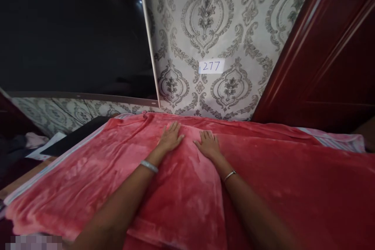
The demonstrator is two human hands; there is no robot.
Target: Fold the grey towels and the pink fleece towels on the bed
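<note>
A red, velvety plush cloth is spread wide in front of me; whether it is a blanket or a garment I cannot tell. My left hand lies flat on it near its far side, fingers stretched out. To its right, my right hand also rests palm down, fingers apart, by the corner of a lighter folded-over section. The edge of this section runs down towards me, just left of my right forearm. Light creases mark the cloth on the left. Neither hand grips anything.
Beneath the cloth, a striped, patterned cover shows at the right end. A large black screen hangs at the left. Patterned wallpaper bears a paper label reading 277. A dark red wooden door or panel stands at the right. A flat black object lies left.
</note>
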